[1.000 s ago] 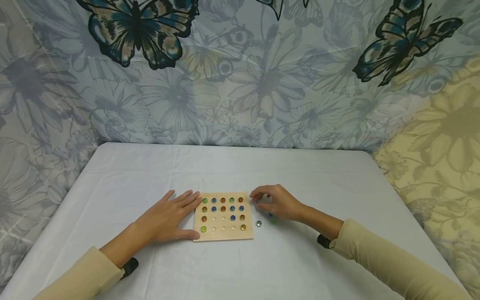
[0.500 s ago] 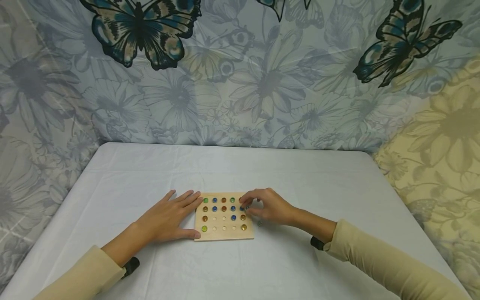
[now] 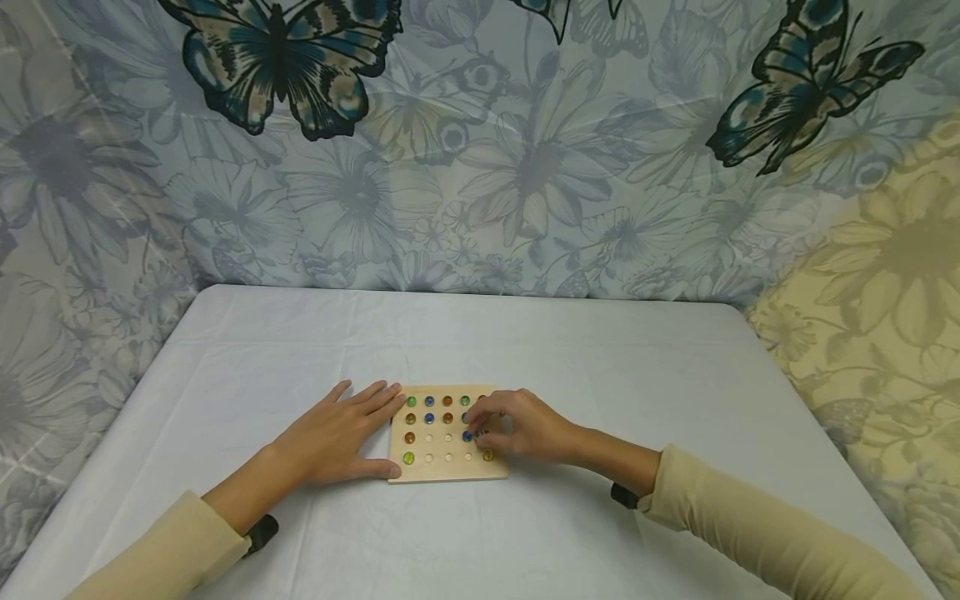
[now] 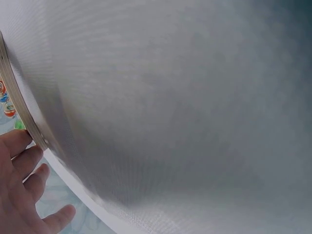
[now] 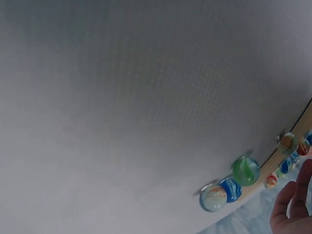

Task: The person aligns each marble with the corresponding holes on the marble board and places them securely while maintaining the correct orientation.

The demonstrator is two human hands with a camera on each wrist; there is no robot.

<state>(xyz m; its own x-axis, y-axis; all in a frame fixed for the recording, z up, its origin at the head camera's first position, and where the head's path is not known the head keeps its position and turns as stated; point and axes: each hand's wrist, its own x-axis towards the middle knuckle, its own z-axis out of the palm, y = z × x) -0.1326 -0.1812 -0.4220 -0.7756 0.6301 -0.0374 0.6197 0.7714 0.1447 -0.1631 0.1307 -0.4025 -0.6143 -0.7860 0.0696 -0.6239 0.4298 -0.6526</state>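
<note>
My left hand [image 3: 330, 437] lies with straight, spread fingers along the left side of a wooden marble board [image 3: 450, 473]; its thumb and forefinger touch the edge. Over the right part of the board, the thumb and forefinger of my right hand [image 3: 532, 429] pinch a small marble [image 3: 482, 432], mostly covered by the fingers. Around it sit seated marbles, among them a blue marble [image 3: 429, 401], a green marble [image 3: 411, 401] and a yellow-green marble [image 3: 408, 458]. Several holes in the two nearest rows hold no marble.
In the right wrist view a green marble [image 5: 246, 170], a blue marble [image 5: 230, 189] and a clear marble [image 5: 213, 197] lie loose on the white cloth [image 5: 122, 146] beside the board. My right hand hides them in the head view. A butterfly-print curtain [image 3: 525, 167] hangs behind.
My right hand has moved left from the cloth beside the board to above its right columns, carrying the pinched marble, then a little nearer to me. The left hand stays in place.
</note>
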